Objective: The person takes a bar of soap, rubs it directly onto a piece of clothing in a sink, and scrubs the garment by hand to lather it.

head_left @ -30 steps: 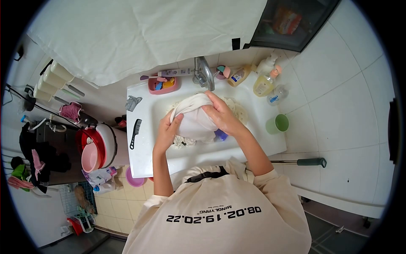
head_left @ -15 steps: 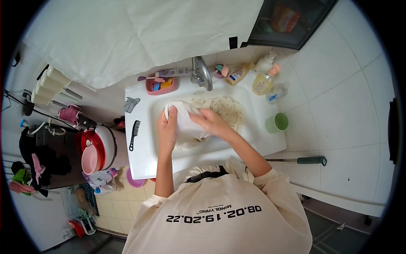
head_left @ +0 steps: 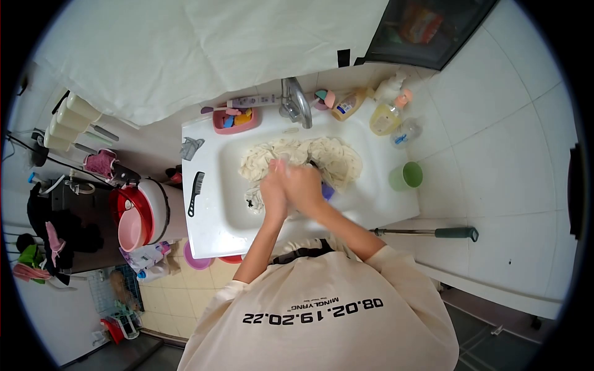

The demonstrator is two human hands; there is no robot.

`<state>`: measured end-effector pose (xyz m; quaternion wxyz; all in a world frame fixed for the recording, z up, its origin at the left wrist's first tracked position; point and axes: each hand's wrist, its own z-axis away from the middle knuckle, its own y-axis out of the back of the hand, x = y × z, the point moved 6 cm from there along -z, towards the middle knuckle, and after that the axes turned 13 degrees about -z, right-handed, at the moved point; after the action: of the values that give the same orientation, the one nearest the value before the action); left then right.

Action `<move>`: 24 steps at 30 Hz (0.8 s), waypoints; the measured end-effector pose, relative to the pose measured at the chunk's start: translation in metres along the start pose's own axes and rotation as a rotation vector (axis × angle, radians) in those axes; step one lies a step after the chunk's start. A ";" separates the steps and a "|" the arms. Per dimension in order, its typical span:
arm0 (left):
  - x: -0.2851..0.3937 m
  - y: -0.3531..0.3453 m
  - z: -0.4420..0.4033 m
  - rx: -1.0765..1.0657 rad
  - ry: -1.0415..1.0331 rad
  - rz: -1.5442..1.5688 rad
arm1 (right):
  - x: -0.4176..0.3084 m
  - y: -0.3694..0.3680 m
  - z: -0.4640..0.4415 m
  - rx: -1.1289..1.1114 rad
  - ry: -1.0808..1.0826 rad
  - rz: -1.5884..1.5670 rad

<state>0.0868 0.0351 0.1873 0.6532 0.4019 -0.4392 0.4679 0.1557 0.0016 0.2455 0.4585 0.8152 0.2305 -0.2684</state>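
Observation:
My left hand and my right hand are pressed together over the middle of the white sink. Both sets of fingers are closed, the right hand overlapping the left. Whatever lies between the palms is hidden, and the fingers are slightly blurred. Below and behind the hands, a cream patterned cloth lies bunched across the basin. Beside my right wrist shows a small purple-blue patch, too covered to name.
A black comb and grey cloth lie on the left rim. Along the back stand a pink soap tray, the faucet and a yellow pump bottle. A green cup stands at right.
The white cloth held up between my hands is no longer visible there. My hands have come together and moved lower over the basin; more of the patterned cloth shows.

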 end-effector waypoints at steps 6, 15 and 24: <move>-0.025 0.001 0.000 0.022 0.091 0.266 | 0.012 -0.006 -0.007 -0.017 -0.084 -0.019; -0.014 0.007 0.003 0.091 0.145 0.112 | 0.027 -0.015 -0.007 0.007 -0.198 -0.018; -0.011 0.007 0.003 0.107 0.009 -0.053 | 0.029 -0.011 -0.010 -0.036 -0.207 -0.075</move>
<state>0.0773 0.0314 0.1785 0.6450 0.4454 -0.3998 0.4751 0.1728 0.0192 0.2238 0.4839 0.7656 0.2171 -0.3640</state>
